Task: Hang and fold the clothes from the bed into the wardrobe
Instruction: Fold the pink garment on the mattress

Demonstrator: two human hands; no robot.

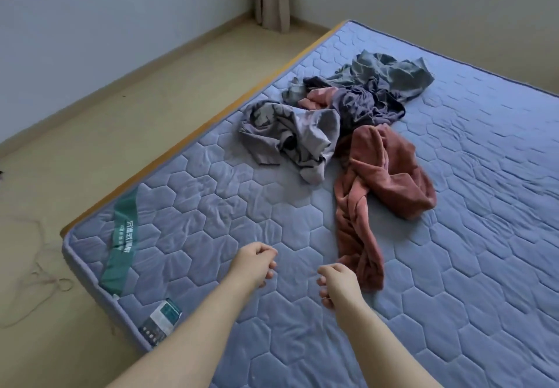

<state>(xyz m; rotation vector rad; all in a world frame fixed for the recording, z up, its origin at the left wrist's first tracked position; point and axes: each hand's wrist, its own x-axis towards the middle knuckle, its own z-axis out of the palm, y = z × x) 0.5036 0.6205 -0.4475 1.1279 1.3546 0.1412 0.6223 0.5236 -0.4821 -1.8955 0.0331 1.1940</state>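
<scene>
bare mattress (453, 251), blue, quilted in hexagons, on a beige floor (90, 121). green label band (121, 236) and printed tag (161, 321) at its near left corner. lying on it in one loose heap: rust-pink garment (384, 181) nearest, pale grey patterned garment (296, 136) touching it, dark grey garment (363, 106), grey-green garment (396, 76) farthest.

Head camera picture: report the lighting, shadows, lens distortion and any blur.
Head view: soft, cool, even light with no glare; only faint shadows at the edges of the rust-red garment; the wide-angle lens slightly bows the mattress edge; mildly soft overall, though the left hand and right hand show no motion blur.
</scene>
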